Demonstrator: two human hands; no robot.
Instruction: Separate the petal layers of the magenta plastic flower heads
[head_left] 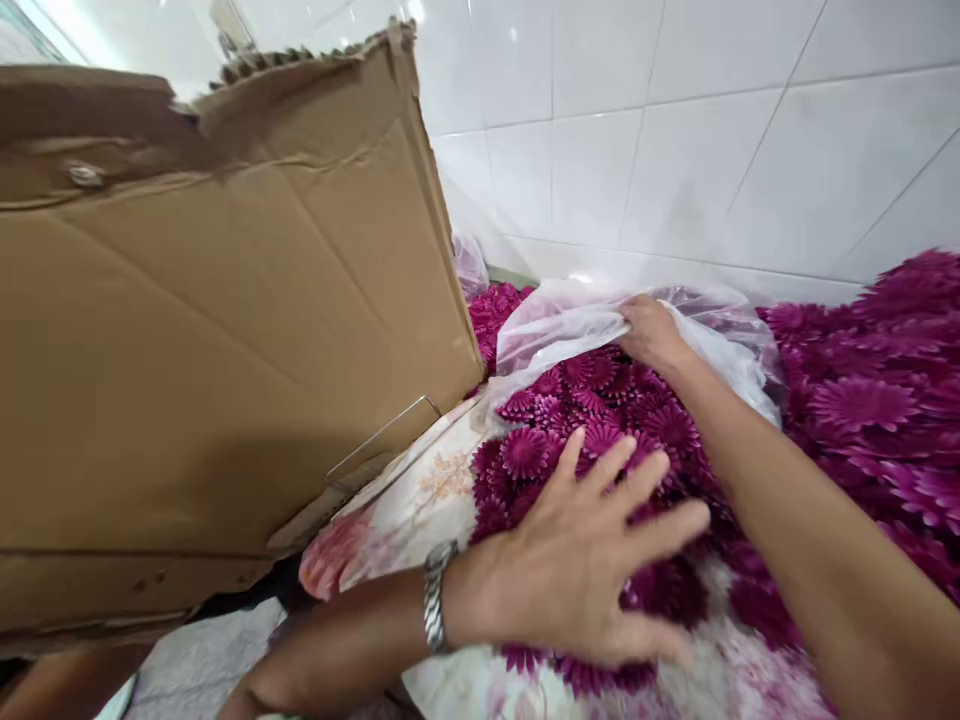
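A heap of magenta fabric flowers point(600, 420) lies on a pale floral cloth point(420, 500). My left hand point(592, 560), with a metal watch on the wrist, lies flat and open on the flowers, fingers spread toward the right. Farther back, my right hand point(652, 330) is closed on the edge of a clear plastic bag point(562, 325) that lies half over the flowers. More of the same flowers point(877, 400) pile up at the right.
A big torn cardboard box flap point(225, 330) stands at the left, close to the heap. White wall tiles point(675, 150) rise right behind the flowers. Grey floor point(195, 660) shows at the bottom left.
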